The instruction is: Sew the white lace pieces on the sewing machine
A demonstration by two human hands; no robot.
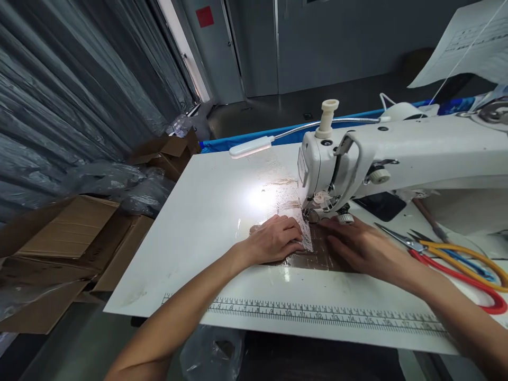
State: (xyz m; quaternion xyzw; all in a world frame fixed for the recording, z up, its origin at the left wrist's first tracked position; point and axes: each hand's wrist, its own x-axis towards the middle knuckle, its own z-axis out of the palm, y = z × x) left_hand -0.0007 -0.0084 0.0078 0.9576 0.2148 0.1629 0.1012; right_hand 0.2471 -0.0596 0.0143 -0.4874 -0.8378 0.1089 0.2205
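Note:
A white sewing machine stands over a piece of brown fabric with a white lace strip on it. The lace runs back past the needle area. Just left of the presser foot, my left hand rests on the lace and fabric, its fingers curled close together over them; its fingertips are partly hidden. My right hand lies at the right side of the fabric, with thumb and forefinger apart and fingertips touching the cloth near the foot. The other right fingers are partly hidden.
Scissors with orange handles and red-handled scissors lie at the right. A ruler strip runs along the table's front. A lamp lights the white table. Cardboard boxes stand at the left.

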